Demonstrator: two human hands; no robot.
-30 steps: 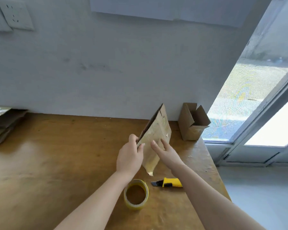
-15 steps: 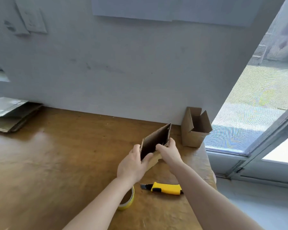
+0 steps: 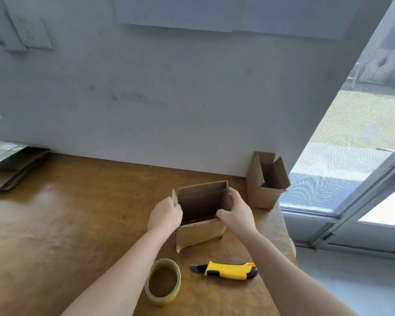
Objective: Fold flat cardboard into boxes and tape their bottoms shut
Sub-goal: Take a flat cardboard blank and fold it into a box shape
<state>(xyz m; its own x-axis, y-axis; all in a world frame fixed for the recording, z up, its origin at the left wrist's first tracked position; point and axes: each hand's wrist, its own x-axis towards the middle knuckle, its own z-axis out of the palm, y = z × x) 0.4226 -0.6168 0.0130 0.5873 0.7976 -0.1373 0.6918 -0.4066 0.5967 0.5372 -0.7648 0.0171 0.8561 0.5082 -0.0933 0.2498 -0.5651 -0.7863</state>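
A small brown cardboard box (image 3: 200, 232) stands on the wooden table (image 3: 55, 224), spread into a rectangle with its opening facing up. My left hand (image 3: 164, 215) grips its left wall and a side flap. My right hand (image 3: 236, 212) grips its right wall, thumb on the near edge. A roll of yellowish tape (image 3: 163, 281) lies flat just in front of the box. To the right of the roll lies a yellow and black utility knife (image 3: 228, 270). The box's bottom is hidden.
A second brown box (image 3: 266, 185) with its top flaps up stands against the wall at the table's right corner. A stack of flat cardboard (image 3: 7, 165) lies at the far left by the wall. The table's right edge runs beside a window.
The flat cardboard that both hands held up on edge has been lowered to the table and spread into an upright rectangular box. The camera has tilted and shifted.
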